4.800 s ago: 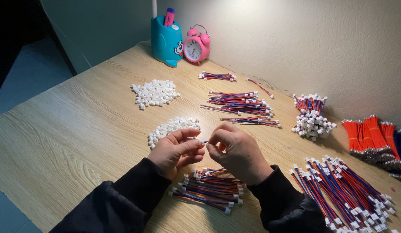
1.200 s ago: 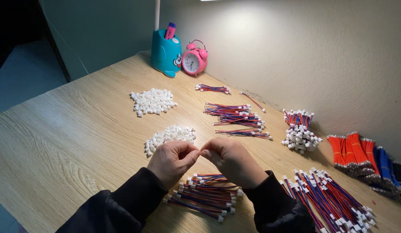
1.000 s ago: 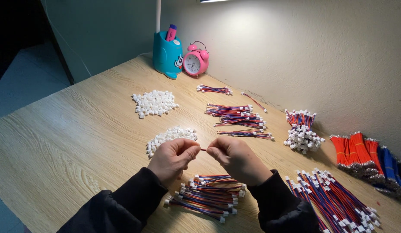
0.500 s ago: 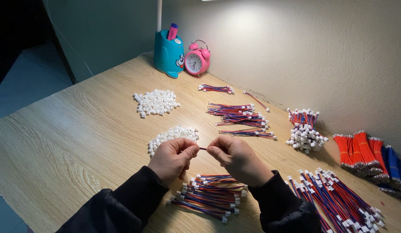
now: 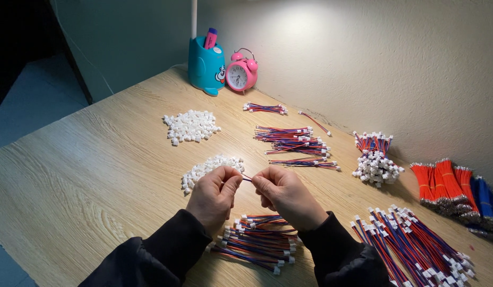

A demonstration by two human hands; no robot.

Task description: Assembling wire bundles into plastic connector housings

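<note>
A person in dark sleeves works at a pale wooden table. The left hand and right hand meet above the table's near edge, thumbs and forefingers pinched shut on the two ends of a short red-and-blue wire, which spans the small gap between them. Holding it raised and taut keeps it clear of the piles below.

Directly beneath the hands lies a heap of wires with white connectors. Just beyond the left fingertips sits a small pile of loose white connector housings, within easy reach. A second white pile lies farther out to the left. Beyond the right hand are loose wire bundles, then an upright cluster of connector-tipped wires. Down to the right of the grip is a large spread of finished-looking wires; further right, bundles of plain red and blue wire.

Far beyond the hands, against the wall, stand a teal cartoon-faced pen holder with a pink marker and a round pink alarm clock. No packages or signs show.
</note>
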